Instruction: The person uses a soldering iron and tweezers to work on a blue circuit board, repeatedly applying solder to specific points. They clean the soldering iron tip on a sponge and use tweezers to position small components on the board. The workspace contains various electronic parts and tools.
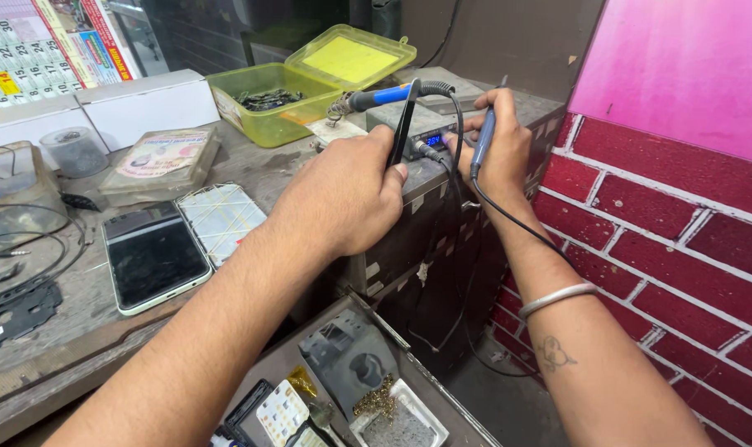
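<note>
Two hands up at the surface's right edge: left hand (343, 199) pinching black tweezers (403, 124), right hand (500, 145) closed round a blue-handled iron (481, 145) by the station (421, 124). Best kept steady, wrists braced, cord (525, 223) clear of the tweezers.

Single head view, looking down and forward, close over workbench (78, 331) edge

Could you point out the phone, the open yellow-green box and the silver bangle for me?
phone (154, 261), head view, middle of its dark screen.
yellow-green box (264, 124), head view, front wall of the open tub.
silver bangle (558, 296), head view, the band across the right wrist.
</note>
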